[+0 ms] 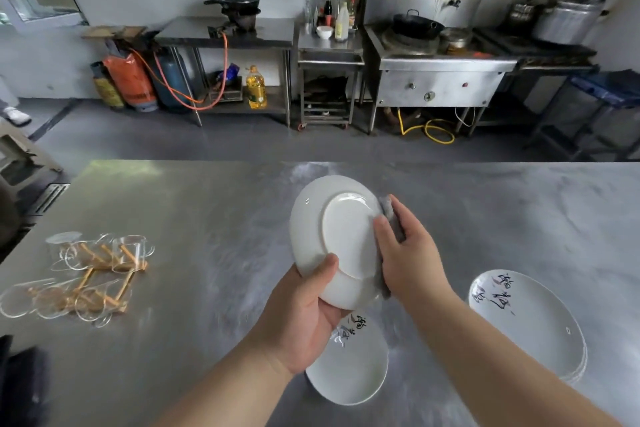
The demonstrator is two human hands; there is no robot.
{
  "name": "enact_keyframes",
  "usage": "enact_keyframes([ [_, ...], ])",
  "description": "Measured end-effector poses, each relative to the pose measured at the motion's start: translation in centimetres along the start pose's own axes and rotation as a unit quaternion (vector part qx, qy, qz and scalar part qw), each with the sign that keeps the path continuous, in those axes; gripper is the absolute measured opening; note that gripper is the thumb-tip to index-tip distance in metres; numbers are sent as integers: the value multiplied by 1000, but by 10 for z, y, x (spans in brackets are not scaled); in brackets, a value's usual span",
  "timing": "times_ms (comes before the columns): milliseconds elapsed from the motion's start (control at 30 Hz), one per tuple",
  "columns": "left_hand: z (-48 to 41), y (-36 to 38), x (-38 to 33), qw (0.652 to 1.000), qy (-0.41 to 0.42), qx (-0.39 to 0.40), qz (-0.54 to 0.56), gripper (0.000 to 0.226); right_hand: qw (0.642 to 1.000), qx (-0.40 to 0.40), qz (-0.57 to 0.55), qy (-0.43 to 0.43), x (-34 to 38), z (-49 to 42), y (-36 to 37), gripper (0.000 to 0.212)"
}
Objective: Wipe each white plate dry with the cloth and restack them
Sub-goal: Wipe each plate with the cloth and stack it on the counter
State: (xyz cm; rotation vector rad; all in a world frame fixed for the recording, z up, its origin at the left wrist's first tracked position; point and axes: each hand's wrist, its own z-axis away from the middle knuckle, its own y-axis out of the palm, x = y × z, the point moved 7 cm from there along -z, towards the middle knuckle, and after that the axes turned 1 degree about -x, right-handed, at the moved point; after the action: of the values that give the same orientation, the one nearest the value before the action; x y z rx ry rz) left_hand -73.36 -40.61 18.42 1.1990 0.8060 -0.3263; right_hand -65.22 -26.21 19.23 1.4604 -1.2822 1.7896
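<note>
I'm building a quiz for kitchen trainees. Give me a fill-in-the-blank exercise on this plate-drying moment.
1. The left hand grips the lifted plate with its ____ facing the camera.
2. The right hand holds a ____ cloth against that plate's rim.
3. The stack of plates sits on the table to the person's ____.
Missing words: underside; grey; right.

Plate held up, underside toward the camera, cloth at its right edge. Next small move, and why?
Probably sweep the cloth leftward across the underside of the plate. The right hand pinches the cloth over the right rim only, so most of the underside shows bare. The left hand grips the lower rim, which should steady the plate for the stroke.
</note>
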Motion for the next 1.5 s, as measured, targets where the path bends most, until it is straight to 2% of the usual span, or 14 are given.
enact_keyframes([
  [100,0,5,0,999,-24,23,20,62,992,79,81,-47,27,-37,-14,27],
  [200,-9,1,-5,999,-39,0,29,57,982,124,114,-90,42,-41,-17,25],
  [267,-17,-4,-2,998,-45,-24,20,55,981,90,118,-127,37,-20,-16,33],
  [333,-23,-5,5,998,-43,-43,28,56,978,40,143,-144,21,15,-11,57],
  [433,-29,2,16,997,-30,-65,26,57,970,46,207,-122,7,43,-2,76],
  [533,-36,21,19,996,-8,-83,29,55,973,32,188,-127,24,1,-24,62],
  [633,-51,43,15,994,10,-104,26,55,993,3,100,-67,29,-29,-57,56],
  [800,-70,83,44,994,-41,-100,35,68,971,36,158,-174,20,40,-44,83],
  [867,-71,100,62,992,-65,-87,56,70,963,29,178,-198,15,35,-57,81],
  [967,-79,115,75,992,-21,-111,49,61,966,26,161,-203,9,-3,-103,65],
  [1133,-83,133,105,993,-2,-120,20,57,993,66,102,-10,-51,-69,-188,36],
  [1333,-91,126,161,977,-71,-183,-83,52,955,228,162,95,-129,-69,-267,56],
  [1400,-96,125,177,953,-82,-224,-188,54,947,249,131,152,-158,-65,-284,56],
  [1500,-104,121,184,883,-57,-288,-367,62,948,247,73,190,-185,-65,-301,50],
])
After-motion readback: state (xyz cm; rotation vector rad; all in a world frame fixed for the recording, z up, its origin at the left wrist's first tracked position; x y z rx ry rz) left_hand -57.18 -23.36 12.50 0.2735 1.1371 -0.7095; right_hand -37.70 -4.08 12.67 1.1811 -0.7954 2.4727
